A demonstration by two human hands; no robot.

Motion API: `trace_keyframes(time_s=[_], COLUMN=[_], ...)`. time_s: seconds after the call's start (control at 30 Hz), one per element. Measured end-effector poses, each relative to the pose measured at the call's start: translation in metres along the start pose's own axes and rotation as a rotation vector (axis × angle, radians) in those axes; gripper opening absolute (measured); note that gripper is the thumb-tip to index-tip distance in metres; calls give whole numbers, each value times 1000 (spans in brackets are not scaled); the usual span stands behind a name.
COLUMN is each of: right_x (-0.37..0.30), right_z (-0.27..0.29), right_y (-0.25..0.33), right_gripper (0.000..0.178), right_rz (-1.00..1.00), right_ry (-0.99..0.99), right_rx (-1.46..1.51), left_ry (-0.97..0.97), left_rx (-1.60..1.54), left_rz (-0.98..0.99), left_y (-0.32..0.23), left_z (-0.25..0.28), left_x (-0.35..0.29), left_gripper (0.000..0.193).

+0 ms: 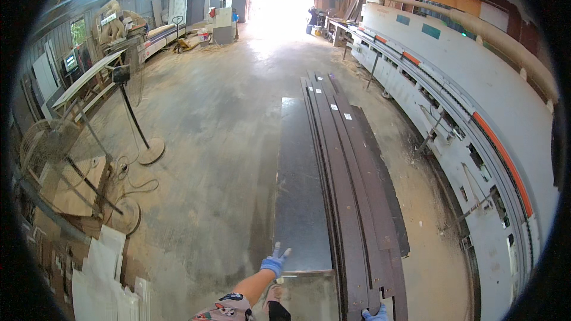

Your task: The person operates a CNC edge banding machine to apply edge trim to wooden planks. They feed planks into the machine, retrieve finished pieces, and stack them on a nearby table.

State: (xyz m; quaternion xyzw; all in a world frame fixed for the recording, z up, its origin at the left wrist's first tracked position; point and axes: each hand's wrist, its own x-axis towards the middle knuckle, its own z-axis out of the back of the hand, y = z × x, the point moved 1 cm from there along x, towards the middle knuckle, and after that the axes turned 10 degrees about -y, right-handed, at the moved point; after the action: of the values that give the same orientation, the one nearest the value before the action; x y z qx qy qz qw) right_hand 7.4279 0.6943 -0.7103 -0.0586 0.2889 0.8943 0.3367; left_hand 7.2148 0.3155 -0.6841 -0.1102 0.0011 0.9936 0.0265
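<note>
Left hand is resting spread open on the grey panel, right hand is gripping the dark strips: the long stack is risking sliding sideways.

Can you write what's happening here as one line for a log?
left hand: spread on grey panel | right hand: at dark strips, grip unclear | place: workshop floor

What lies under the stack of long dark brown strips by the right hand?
The long dark brown strips rest partly on a wide dark grey panel that shows along their left. The dusty concrete floor surrounds both. Whatever sits beneath the strips' right side is covered.
</note>
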Motion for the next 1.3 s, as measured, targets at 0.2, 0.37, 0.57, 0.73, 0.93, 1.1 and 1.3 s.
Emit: trace_keyframes(time_s=[0.2,0.37,0.57,0.73,0.93,1.1,1.3], right_x=[64,109,213,289,408,509,595], right_z=[1,32,9,-10,-36,-65,-44], right_y=[174,322,458,569,691,802,953], right_gripper=[101,93,91,97,96,97,95], right_rz=[-73,-93,-101,-75,-95,-43,-168], right_ry=[139,125,144,8,-21,-62,46], right_rx=[67,43,68,4,-19,22,-10], left_ry=[-13,6,-12,78,36,-59,22], left_rx=[-31,-46,2,0,52,-15,4], left_rz=[33,-5,-92,-83,-118,-128,-90], left_y=[85,110,166,193,226,282,305], left_z=[43,110,167,246,305,338,392], left_x=[152,276,439,551,725,865,1037], left_gripper=[97,101,111,106,111,102,99])
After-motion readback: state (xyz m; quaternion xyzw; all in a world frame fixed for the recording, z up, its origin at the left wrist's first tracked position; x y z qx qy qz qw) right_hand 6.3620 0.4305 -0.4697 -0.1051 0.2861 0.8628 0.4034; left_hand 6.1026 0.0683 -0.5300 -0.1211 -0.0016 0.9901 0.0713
